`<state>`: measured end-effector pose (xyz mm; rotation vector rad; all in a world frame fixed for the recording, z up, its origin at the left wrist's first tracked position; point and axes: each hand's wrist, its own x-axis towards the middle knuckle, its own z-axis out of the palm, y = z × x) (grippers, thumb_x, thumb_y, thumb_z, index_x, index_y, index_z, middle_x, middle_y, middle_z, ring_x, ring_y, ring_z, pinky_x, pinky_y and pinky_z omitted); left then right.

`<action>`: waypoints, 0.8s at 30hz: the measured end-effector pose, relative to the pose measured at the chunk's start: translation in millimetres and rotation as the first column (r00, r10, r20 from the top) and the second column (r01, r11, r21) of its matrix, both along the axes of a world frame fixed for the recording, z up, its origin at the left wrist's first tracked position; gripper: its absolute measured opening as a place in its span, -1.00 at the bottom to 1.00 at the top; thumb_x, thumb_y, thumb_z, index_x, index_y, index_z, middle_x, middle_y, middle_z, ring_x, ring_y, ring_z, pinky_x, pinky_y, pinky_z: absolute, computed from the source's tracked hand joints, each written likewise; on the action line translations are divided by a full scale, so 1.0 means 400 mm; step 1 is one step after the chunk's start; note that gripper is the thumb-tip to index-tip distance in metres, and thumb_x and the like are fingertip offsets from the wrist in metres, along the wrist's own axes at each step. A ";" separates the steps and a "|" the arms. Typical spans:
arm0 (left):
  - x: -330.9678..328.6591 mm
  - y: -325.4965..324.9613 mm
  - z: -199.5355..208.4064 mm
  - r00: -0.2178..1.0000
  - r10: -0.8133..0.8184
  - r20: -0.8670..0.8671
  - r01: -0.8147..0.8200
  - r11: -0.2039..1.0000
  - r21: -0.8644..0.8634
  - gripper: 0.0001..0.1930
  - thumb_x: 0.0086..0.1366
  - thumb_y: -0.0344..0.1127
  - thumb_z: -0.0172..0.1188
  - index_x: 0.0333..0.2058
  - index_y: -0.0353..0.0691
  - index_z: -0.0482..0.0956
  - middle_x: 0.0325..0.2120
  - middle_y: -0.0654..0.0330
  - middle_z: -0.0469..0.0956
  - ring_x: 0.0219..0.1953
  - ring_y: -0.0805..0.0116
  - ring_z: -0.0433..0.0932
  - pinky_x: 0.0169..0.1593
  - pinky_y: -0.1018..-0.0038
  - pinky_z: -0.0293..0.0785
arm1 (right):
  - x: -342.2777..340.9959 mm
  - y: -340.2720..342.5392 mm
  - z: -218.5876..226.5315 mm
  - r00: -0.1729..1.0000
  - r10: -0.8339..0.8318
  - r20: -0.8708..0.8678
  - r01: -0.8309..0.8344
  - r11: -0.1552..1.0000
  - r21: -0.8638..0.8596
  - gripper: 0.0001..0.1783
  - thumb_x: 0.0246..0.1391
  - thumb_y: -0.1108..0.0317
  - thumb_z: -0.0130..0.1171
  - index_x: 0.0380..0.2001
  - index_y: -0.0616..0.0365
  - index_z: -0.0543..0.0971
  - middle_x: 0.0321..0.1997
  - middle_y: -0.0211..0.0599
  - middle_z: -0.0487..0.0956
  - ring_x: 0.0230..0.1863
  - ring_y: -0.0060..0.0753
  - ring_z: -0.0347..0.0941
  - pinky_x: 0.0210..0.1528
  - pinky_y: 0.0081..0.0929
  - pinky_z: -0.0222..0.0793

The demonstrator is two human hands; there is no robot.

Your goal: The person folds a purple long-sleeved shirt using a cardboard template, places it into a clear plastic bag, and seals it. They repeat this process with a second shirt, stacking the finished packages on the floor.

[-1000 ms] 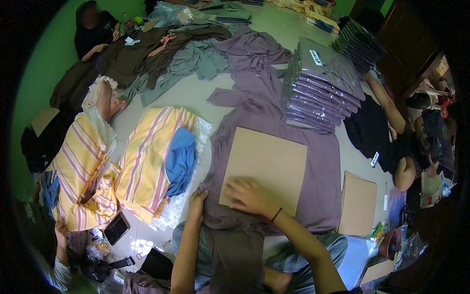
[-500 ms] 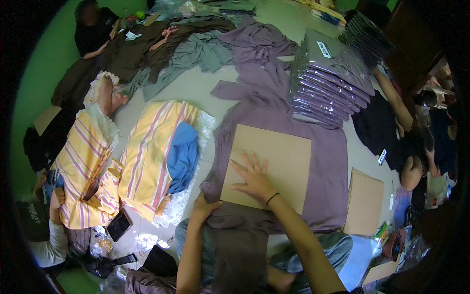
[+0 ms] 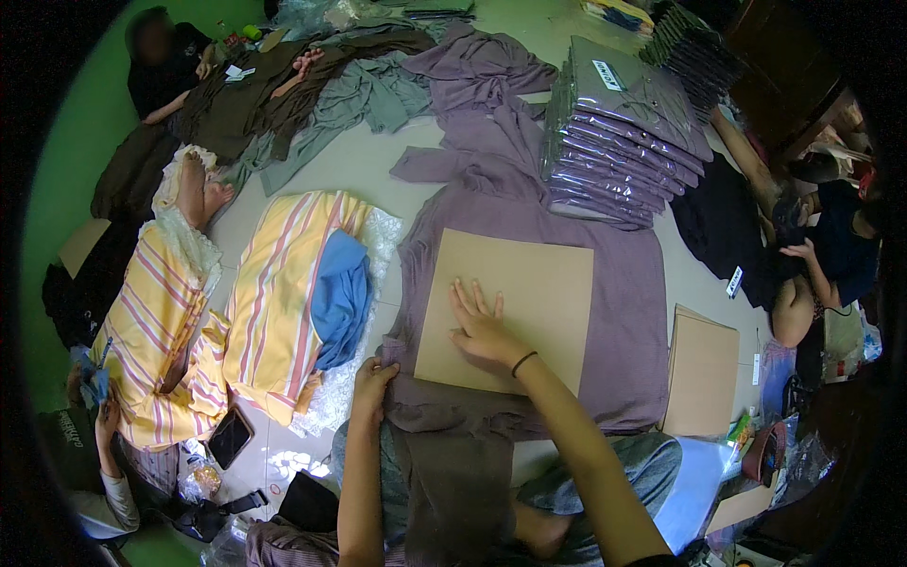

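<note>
A mauve garment (image 3: 628, 331) lies spread on the floor before me, one sleeve stretched toward the far side and some cloth gathered over my lap. On its middle rests a flat, tan cardboard sheet (image 3: 543, 283). My right hand (image 3: 485, 333) lies on the cardboard with fingers spread, pressing it flat. At the garment's near left edge, my left hand (image 3: 375, 380) pinches a fold of the cloth beside the cardboard's lower left corner; its fingertips are partly hidden.
A stack of plastic-bagged mauve garments (image 3: 619, 142) stands at the far right. More cardboard sheets (image 3: 704, 378) lie right of me. Yellow striped cloth (image 3: 274, 302) with a blue cloth (image 3: 342, 298) is at left, near a phone (image 3: 230, 438). Several people sit around.
My left hand has gone from resting at the garment's edge to pinching the cloth and lifting it slightly. My right hand stays spread on the cardboard. The whole view has shifted a little.
</note>
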<state>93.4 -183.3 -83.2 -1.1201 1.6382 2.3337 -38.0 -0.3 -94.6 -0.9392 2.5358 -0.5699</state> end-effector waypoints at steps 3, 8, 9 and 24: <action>0.012 -0.008 -0.023 0.958 -0.243 0.153 0.286 0.858 -0.426 -0.67 -0.06 -0.43 0.16 -0.28 -0.41 0.34 -0.44 0.09 0.43 -0.39 0.34 0.43 -0.33 0.53 0.37 | -0.006 0.005 0.003 0.999 0.020 0.047 -0.022 0.999 0.023 -0.11 -0.07 0.01 -0.08 0.19 0.01 -0.30 0.30 -0.37 -0.39 0.29 -0.11 -0.54 0.12 0.21 -0.70; 0.027 -0.007 -0.015 0.941 -0.276 0.197 0.329 0.882 -0.337 -0.58 -0.10 -0.38 0.15 -0.24 -0.42 0.26 -0.30 -0.11 0.44 -0.23 0.11 0.44 -0.23 0.34 0.35 | -0.003 0.004 0.012 0.998 0.028 0.049 -0.031 0.998 0.062 -0.09 -0.09 0.03 -0.03 0.19 0.01 -0.30 0.30 -0.39 -0.40 0.29 -0.12 -0.54 0.13 0.20 -0.68; 0.027 -0.006 -0.006 0.941 -0.260 0.217 0.320 0.891 -0.323 -0.58 -0.10 -0.38 0.15 -0.24 -0.41 0.25 -0.30 -0.11 0.44 -0.23 0.08 0.44 -0.24 0.32 0.35 | -0.002 0.004 0.012 0.998 0.028 0.047 -0.031 0.998 0.059 -0.09 -0.09 0.03 -0.03 0.19 0.01 -0.30 0.30 -0.39 -0.39 0.29 -0.12 -0.54 0.13 0.20 -0.67; -0.135 0.057 0.112 0.740 -0.558 0.374 0.307 -0.214 -0.927 -0.04 -0.38 -0.26 0.39 0.06 -0.23 0.03 0.07 -0.06 0.02 0.16 0.00 -0.07 0.13 0.12 -0.06 | 0.006 -0.007 -0.005 0.999 -0.013 -0.051 0.014 0.999 0.029 -0.12 -0.11 0.00 -0.01 0.19 0.05 -0.18 0.30 -0.37 -0.31 0.30 -0.14 -0.49 0.11 0.25 -0.63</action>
